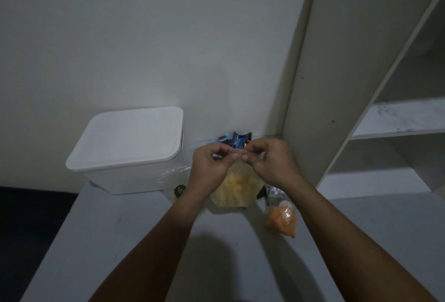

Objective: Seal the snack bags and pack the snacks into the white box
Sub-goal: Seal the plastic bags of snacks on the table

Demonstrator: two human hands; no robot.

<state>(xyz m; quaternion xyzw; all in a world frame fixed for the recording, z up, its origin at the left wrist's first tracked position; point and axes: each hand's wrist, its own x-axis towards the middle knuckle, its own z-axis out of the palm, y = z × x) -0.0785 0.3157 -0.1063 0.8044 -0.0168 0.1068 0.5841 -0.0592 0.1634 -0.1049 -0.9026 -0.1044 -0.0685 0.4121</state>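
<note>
Both hands, left hand [212,159] and right hand [269,159], are pinching the yellow snack bag [234,189] top; sealing is underway, white box [130,147] lidded, nothing visibly packed.

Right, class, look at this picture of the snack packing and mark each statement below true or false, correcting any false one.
1. The white box has its lid on. True.
2. Both hands pinch the top of the bag of yellow snacks. True: left hand, right hand.
3. The bag of orange snacks lies inside the box. False: it lies on the table, right of the yellow bag.
4. The blue wrapper lies nearer the person than the hands. False: it is behind them, by the wall.
</note>
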